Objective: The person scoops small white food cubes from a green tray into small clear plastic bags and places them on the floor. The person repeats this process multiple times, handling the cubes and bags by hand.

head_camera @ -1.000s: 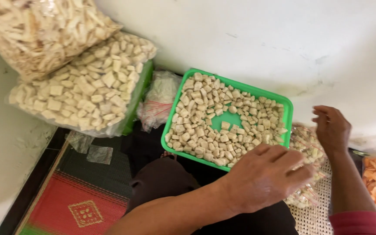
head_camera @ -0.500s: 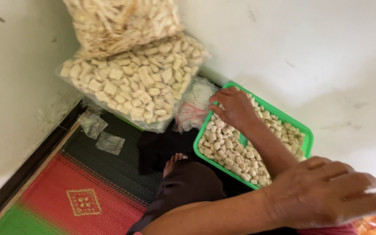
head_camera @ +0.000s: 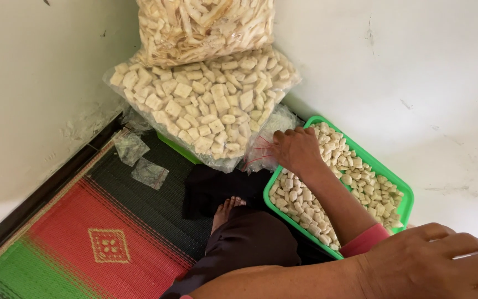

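Left hand: I see the hand (head_camera: 297,150) reaching across the green tray (head_camera: 399,188), fingers (head_camera: 279,135) bent loosely and a little apart, tips touching the stack of small clear plastic bags (head_camera: 269,145) by the tray's far corner. Can't tell if it's actually pinching one yet.

Right hand: the other hand (head_camera: 438,266) sits low in the near right corner of my view, fingers spread flat and apart, holding nothing that I can make out.

Tray: green plastic, on the floor next to the white wall, mostly full of pale cracker pieces (head_camera: 355,177). The reaching forearm with a pink sleeve (head_camera: 365,241) crosses over it.

Small bags: squeezed between the tray and the big bag of square crackers (head_camera: 206,105), touching both.

Big bags: the square-cracker bag leans in the corner, and a second bag of stick-shaped crackers (head_camera: 206,27) rests on top of it.

Floor stuff: a woven mat (head_camera: 84,238) in red, green and black, two small clear bags (head_camera: 139,160) lying loose on its dark part, and a bare foot (head_camera: 225,210) poking out from dark cloth.
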